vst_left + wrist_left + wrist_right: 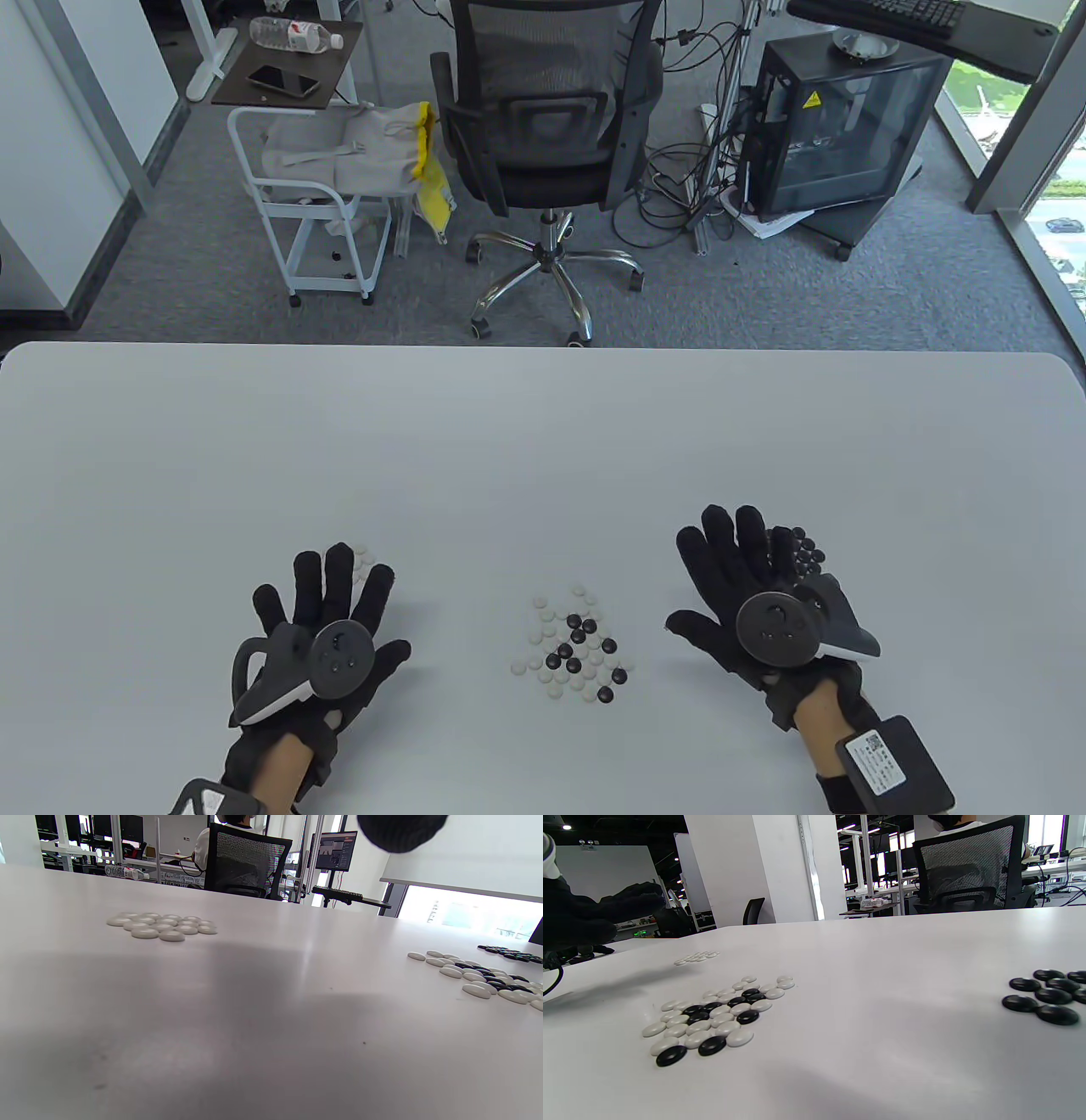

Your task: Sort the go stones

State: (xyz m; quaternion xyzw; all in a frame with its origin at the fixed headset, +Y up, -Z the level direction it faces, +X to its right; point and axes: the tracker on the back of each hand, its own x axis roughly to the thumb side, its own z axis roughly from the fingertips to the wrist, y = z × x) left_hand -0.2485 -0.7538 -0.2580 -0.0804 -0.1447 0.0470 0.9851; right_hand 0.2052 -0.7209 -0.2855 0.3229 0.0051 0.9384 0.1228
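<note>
Now I am hovering my left hand and right hand flat over the desk, fingers spread, gripping nothing. The mixed pile is lying between them, slightly nearer my right; white stones and black stones are lying beyond my fingertips.

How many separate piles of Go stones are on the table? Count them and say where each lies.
3. A white pile lies partly under the left hand fingertips; a mixed pile midway between the hands; a black pile partly hidden by the right hand fingers.
</note>
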